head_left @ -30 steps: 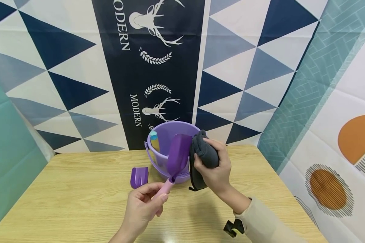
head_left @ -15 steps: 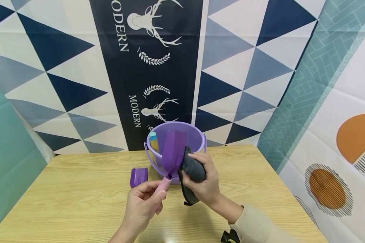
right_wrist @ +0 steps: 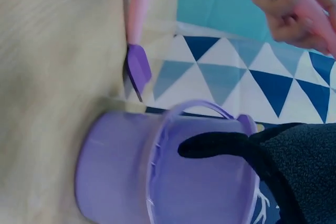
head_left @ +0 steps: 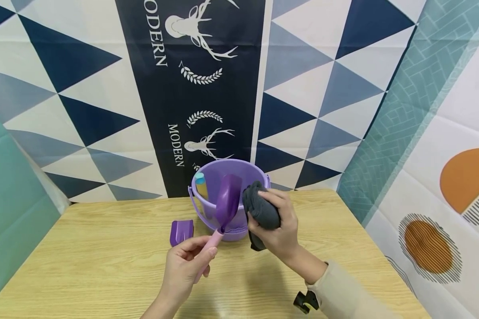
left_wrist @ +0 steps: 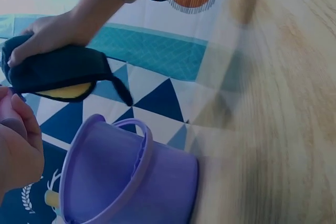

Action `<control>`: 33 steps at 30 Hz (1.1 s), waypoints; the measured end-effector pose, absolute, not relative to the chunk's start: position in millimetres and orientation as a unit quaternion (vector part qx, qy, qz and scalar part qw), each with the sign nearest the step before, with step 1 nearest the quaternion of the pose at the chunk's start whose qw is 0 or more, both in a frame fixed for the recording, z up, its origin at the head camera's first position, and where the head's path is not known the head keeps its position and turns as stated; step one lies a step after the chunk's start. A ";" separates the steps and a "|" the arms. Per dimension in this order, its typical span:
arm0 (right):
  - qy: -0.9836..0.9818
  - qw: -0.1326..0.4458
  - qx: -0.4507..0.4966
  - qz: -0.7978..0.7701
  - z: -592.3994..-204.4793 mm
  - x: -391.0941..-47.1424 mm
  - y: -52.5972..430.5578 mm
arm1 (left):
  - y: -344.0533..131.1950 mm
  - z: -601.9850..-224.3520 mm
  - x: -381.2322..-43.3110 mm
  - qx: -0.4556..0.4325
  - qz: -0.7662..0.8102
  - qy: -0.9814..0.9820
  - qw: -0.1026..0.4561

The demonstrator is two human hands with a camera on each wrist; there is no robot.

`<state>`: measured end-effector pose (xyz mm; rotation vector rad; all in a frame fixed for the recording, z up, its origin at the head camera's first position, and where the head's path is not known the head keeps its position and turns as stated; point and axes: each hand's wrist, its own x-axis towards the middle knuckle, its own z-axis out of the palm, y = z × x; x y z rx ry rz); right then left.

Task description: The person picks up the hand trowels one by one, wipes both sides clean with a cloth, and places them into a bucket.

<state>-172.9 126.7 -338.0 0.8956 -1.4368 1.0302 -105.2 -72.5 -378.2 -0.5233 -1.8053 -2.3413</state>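
Purple shovel: we see the left hand's grip pinching its pink handle, blade toward one o'clock. Half a second ago it lay broadside; now it's nearly edge-on, while the right hand's grip, clasping a dark cloth, has shifted toward two o'clock, so we judge a different side faces the cloth. Behind, at twelve, stands the bucket.

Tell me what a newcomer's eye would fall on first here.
Probably the lilac bucket toward the back of the wooden table. In front of it, the left hand holds a purple shovel by its pink handle and the right hand grips a dark cloth. Behind hangs a deer-print panel.
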 end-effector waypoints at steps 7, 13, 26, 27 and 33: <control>-0.628 0.563 0.392 0.368 -334.6 -178.3 131.8 | -70.0 -381.3 -104.3 -0.150 -0.758 -0.632 0.061; -0.607 0.604 0.434 0.278 -344.1 -179.2 130.0 | -68.5 -380.7 -105.8 -0.115 -0.751 -0.647 0.062; -0.546 0.641 0.514 0.163 -337.8 -180.0 134.6 | -72.3 -387.5 -109.7 -0.099 -0.723 -0.677 0.094; -0.547 0.642 0.509 0.172 -336.2 -180.4 135.7 | -72.6 -388.2 -110.2 -0.100 -0.718 -0.682 0.099; -0.568 0.647 0.464 0.209 -329.3 -180.6 141.7 | -73.0 -393.1 -111.3 -0.108 -0.690 -0.704 0.133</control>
